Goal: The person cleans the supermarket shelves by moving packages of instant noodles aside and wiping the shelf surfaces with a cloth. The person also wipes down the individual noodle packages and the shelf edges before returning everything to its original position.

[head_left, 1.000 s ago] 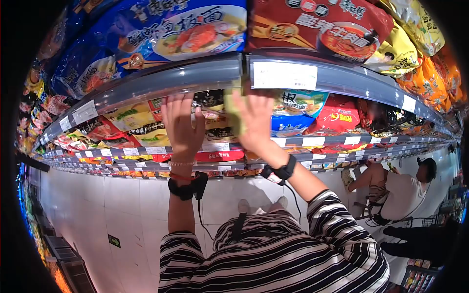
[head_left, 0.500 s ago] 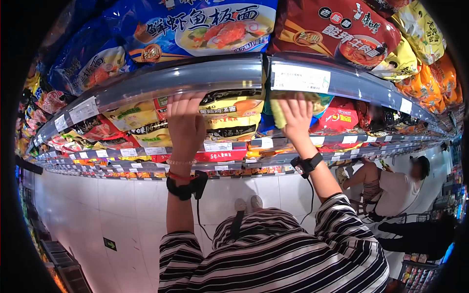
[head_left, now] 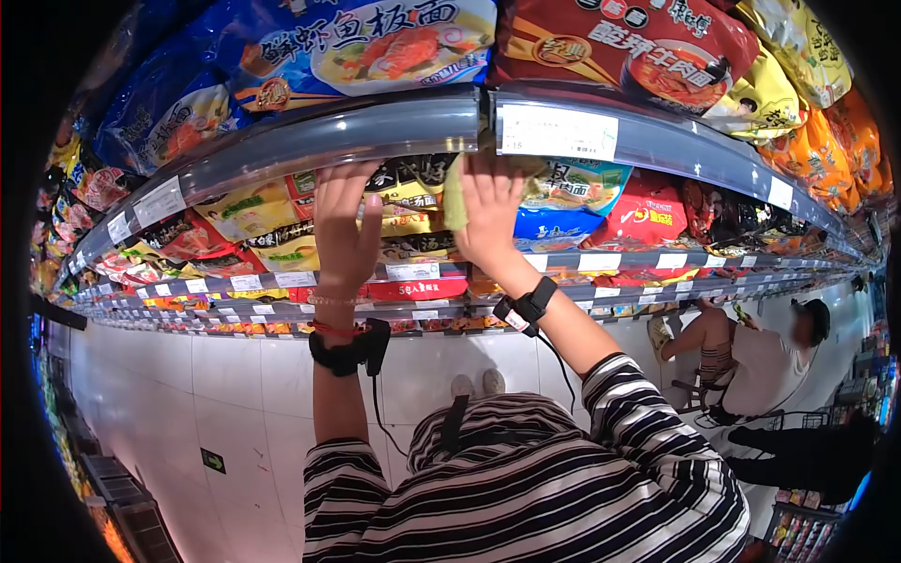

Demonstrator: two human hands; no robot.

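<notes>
Beneath the curved grey shelf edge [head_left: 375, 126], my right hand [head_left: 490, 211] presses a yellow-green cloth [head_left: 455, 199], its fingertips partly under the clear strip. My left hand [head_left: 345, 220] is beside it, fingers extended up to the same edge, with nothing seen in it. Behind the hands lie yellow noodle packs [head_left: 413, 220] and a teal and white pack [head_left: 582, 186]. Above the edge sit a blue noodle pack [head_left: 375, 47] and a dark red one [head_left: 624, 56]. A white price label [head_left: 558, 131] is on the edge, right of the cloth.
Lower shelf edges with price labels [head_left: 601, 262] run across below my hands. A seated person [head_left: 765, 366] is at the right on the tiled floor [head_left: 253, 413]. Dark cables hang from both wrist devices. Orange packs [head_left: 817, 164] fill the far right of the shelf.
My right hand has moved left with the cloth along the shelf edge, closer to my left hand. The view has shifted slightly, and my left hand remains at the edge.
</notes>
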